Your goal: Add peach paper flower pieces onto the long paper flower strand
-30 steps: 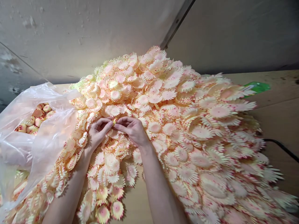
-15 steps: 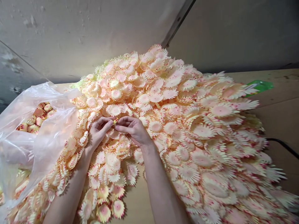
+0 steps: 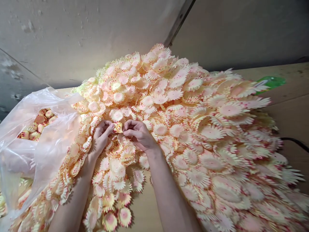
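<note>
A big heap of cream and pink fabric flower petals (image 3: 193, 129) covers the wooden table (image 3: 289, 112). My left hand (image 3: 101, 137) and my right hand (image 3: 138, 133) meet over the left part of the heap. Both pinch a small stack of petals (image 3: 118, 128) between their fingertips, one hand on each side. The fingers of both hands are curled and closed on it. My forearms reach up from the bottom edge across more loose petals.
A clear plastic bag (image 3: 36, 145) with more petals inside lies at the left. A green item (image 3: 271, 82) pokes out behind the heap at the right. A black cable (image 3: 295, 143) runs off the right edge. A grey wall stands behind.
My hands have stayed over the same spot and their fingertips have drawn slightly apart, so the small stack of petals shows between them. The view has shifted a little.
</note>
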Tool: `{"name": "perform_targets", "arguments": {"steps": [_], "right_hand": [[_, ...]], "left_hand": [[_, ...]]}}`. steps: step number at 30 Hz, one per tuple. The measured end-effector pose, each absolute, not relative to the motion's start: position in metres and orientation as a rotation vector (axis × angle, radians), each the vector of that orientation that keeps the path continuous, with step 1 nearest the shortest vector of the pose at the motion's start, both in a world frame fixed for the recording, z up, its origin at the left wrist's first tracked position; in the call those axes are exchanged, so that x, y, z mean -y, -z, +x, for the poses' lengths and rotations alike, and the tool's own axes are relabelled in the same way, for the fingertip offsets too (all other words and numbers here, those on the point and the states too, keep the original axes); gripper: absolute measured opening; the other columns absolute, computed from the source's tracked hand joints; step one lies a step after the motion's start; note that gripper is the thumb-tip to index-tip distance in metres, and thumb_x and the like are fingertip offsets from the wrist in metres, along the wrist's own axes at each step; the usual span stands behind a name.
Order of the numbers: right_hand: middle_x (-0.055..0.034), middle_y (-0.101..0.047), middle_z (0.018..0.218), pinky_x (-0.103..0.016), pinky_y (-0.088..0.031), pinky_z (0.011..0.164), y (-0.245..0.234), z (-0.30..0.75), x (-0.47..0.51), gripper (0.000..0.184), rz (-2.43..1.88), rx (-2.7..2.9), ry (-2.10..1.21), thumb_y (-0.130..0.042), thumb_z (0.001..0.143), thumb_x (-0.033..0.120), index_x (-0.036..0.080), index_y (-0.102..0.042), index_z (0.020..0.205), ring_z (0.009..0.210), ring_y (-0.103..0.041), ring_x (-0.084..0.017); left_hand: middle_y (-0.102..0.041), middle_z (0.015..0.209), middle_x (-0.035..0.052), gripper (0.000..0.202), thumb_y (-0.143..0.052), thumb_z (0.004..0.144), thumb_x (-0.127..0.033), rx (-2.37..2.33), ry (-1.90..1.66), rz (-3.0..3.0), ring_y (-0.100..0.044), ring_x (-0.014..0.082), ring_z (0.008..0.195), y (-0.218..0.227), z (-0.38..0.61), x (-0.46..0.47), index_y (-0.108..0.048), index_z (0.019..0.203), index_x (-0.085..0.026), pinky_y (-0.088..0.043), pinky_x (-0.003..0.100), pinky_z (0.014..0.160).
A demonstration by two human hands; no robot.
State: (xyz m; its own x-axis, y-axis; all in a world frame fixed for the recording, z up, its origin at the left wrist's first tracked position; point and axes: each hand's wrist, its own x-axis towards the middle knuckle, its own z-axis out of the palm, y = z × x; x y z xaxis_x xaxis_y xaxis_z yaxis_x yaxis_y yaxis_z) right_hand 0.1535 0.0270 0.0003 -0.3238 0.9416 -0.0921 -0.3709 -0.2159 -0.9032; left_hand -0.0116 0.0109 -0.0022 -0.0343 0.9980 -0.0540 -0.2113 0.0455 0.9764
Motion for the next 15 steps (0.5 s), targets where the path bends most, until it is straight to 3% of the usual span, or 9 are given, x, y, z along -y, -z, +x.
{"name": "perform_targets", "arguments": {"steps": [9,15], "right_hand": [[0.0045,-0.053,0.062,-0.022,-0.028,0.054,0.0015,0.1567,-0.0283,0.012,-0.745,0.909,-1.749,-0.068,0.057,0.010,0.018,-0.064,0.063,0.056,-0.039,-0.007],[0.0003,-0.064,0.067,-0.025,-0.041,0.059,0.0006,0.1515,-0.0289,0.014,-0.847,0.931,-1.728,-0.065,0.061,0.014,0.020,-0.075,0.070,0.062,-0.053,-0.011]], "left_hand": [[-0.049,0.066,-0.0043,0.034,-0.071,0.077,-0.049,-1.101,-1.317,0.981,-0.044,0.0063,0.056,0.0058,-0.0100,-0.0097,-0.057,0.081,-0.018,-0.043,0.017,0.055],[-0.057,0.073,-0.0018,0.031,-0.075,0.075,-0.044,-1.092,-1.284,1.038,-0.053,0.0068,0.066,0.0007,-0.0111,-0.0105,-0.060,0.078,-0.017,-0.048,0.017,0.066]]}}
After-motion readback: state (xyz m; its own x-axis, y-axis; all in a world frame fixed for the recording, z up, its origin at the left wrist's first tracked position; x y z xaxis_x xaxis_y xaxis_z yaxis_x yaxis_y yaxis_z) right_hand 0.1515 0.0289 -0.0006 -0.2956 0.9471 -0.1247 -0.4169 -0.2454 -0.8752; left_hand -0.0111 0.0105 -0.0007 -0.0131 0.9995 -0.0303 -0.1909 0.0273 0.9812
